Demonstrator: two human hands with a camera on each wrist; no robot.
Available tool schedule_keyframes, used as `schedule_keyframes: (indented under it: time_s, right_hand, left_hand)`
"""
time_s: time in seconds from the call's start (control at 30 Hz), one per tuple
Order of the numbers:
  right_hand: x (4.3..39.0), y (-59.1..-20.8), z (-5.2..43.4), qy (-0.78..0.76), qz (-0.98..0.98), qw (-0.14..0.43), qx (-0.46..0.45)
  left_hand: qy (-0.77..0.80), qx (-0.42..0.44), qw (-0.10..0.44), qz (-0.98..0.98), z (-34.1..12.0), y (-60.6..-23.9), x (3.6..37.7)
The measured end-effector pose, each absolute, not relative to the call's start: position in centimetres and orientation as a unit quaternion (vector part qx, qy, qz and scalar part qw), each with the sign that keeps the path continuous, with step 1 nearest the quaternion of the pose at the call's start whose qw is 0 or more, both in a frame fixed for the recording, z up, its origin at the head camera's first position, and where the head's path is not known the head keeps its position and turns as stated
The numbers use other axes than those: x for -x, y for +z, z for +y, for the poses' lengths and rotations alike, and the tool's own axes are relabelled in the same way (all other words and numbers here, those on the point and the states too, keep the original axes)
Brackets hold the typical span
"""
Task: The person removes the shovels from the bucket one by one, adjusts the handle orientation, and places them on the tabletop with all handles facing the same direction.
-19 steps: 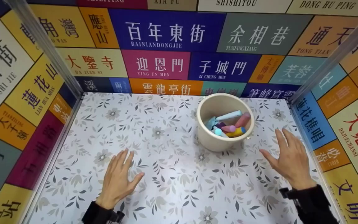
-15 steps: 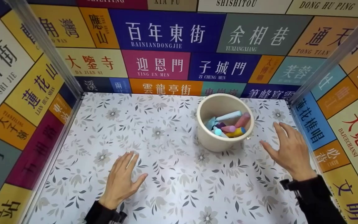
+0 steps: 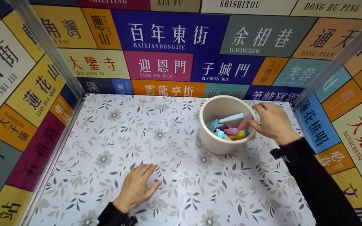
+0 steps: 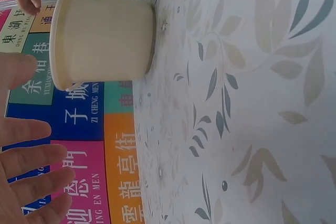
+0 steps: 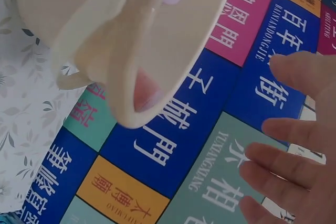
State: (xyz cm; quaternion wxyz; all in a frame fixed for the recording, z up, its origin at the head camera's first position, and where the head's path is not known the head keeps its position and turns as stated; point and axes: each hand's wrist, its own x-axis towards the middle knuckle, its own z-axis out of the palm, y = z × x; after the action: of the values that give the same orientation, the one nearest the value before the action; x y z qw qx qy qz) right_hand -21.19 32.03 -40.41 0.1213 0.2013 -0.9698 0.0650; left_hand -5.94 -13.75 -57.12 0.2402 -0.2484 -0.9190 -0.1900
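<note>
A cream plastic cup [image 3: 213,142] with a side handle stands at the back right of the floral table [image 3: 181,194]. It holds several coloured chalk sticks, among them a light blue one [image 3: 231,118] and a pink one [image 3: 231,130]. My right hand [image 3: 270,121] hovers at the cup's right rim, thumb near the chalk, holding nothing. In the right wrist view its fingers [image 5: 294,145] are spread beside the cup [image 5: 131,24]. My left hand [image 3: 138,185] lies flat on the table, well clear of the cup. The left wrist view shows its straight fingers [image 4: 31,182] and the cup [image 4: 100,40].
Walls covered in coloured street-name signs [image 3: 168,31] close in the table on the left, back and right. Metal corner posts [image 3: 46,47] stand at both back corners. The right wall [image 3: 335,125] is close behind my right hand.
My right hand has lifted off the table and moved up and left to the cup's right rim. My left hand has slid slightly right and toward me.
</note>
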Motion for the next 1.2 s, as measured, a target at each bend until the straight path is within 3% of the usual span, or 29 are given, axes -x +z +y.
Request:
schedule_keyframes:
  time_s: [0.47, 1.2]
  right_hand:
    - [28.4, -41.4, 28.2, -0.084, -0.971, -0.088, -0.204]
    - [28.9, -43.4, 25.7, -0.171, -0.952, -0.149, -0.205]
  left_hand:
    - [-0.187, 0.264, 0.199, -0.925, -12.8, -57.9, 5.4]
    - [-0.176, 0.278, 0.195, -0.924, -12.2, -58.7, 5.0]
